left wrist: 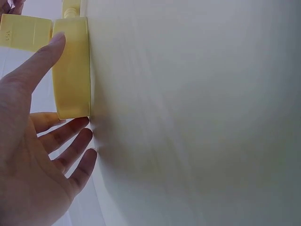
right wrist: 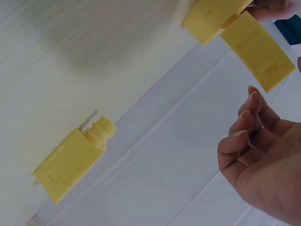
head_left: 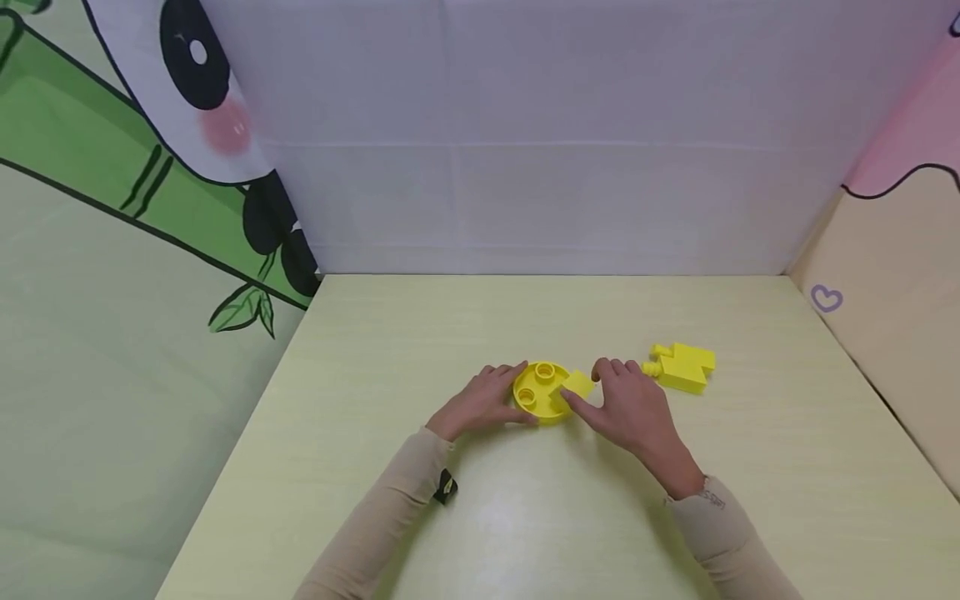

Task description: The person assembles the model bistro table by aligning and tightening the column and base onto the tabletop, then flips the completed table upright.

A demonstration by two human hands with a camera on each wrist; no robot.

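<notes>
Fingers and thumb of the left hand (head_left: 486,400) pinch a yellow round base (head_left: 543,394) just below the centre of the head view; those of the right hand (head_left: 636,412) bend loosely beside the yellow block (head_left: 577,383) atop it. More yellow pieces (head_left: 684,370) lie farther right on the counter (head_left: 540,517).

place: screened-off workspace | pale table (head_left: 540,321) | plain backdrop (head_left: 525,133) | cartoon-printed left panel (head_left: 97,392)
</notes>
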